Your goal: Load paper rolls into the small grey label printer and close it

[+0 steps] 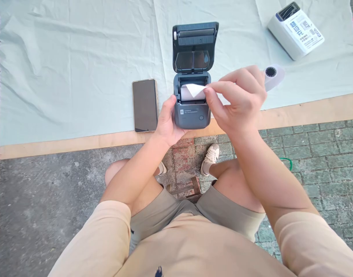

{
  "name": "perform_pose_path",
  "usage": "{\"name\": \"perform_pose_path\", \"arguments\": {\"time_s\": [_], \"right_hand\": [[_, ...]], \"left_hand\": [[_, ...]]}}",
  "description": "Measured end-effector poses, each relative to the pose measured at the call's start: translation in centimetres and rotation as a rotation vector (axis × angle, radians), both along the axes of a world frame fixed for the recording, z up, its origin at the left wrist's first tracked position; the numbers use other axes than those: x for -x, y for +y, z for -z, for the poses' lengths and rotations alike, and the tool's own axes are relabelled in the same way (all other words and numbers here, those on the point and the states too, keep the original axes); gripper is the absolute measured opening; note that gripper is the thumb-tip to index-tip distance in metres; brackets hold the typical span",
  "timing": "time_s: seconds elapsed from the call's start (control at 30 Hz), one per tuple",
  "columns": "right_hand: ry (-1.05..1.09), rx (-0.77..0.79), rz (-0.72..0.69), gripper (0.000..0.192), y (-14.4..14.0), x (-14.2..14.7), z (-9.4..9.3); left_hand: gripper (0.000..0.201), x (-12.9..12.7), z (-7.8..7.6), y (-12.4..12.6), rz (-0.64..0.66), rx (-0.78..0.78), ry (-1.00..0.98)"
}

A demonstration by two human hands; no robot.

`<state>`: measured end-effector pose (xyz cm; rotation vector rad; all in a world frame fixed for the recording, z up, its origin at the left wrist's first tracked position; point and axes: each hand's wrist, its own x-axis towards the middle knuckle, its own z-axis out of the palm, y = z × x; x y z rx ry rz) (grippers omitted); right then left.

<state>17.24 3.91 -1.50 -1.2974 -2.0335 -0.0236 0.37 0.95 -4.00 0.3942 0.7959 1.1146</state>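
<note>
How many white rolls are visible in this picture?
2: one white roll sits in the open printer, its loose end in the right hand; another roll lies on the cloth, partly hidden behind that hand. Others may be hidden.

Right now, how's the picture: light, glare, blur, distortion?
Head view: soft, even daylight, no hard shadows on the cloth; phone screen dark, without strong glare; right hand and paper fairly sharp; fine print on the printer too small to read; sleeves look stretched toward the lower corners.
</note>
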Motion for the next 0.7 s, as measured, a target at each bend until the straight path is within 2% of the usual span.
{"name": "perform_pose_path", "arguments": {"time_s": [0.07,0.2,0.3,0.4,0.53,0.63,0.7], "right_hand": [[-0.070,0.018,-0.023,0.032,-0.2,0.2,-0.2],[-0.120,-0.009,-0.217,0.030,-0.5,0.5,-0.3],[-0.002,-0.173,-0.302,0.022,-0.3,0.5,0.3],[0.117,-0.301,-0.360,0.024,0.2,0.2,1.0],[0.175,-0.114,-0.222,0.033,1.1,-0.5,1.7],[0.383,-0.062,-0.139,0.034,1.7,-0.8,1.7],[0.537,-0.006,-0.170,0.042,1.9,-0.7,1.4]], "left_hand": [[0.048,0.0,0.0,0.0,-0.005,-0.003,-0.002],[0.052,0.0,0.2,-0.1,-0.016,-0.034,-0.008],[0.055,0.2,0.7,0.0,0.000,-0.071,0.002],[0.060,0.5,1.4,0.0,0.024,-0.086,0.045],[0.077,0.6,2.0,0.1,0.036,-0.145,0.080],[0.088,0.6,2.1,0.0,0.077,-0.177,0.085],[0.091,0.7,2.1,-0.1,0.110,-0.182,0.101]]}}
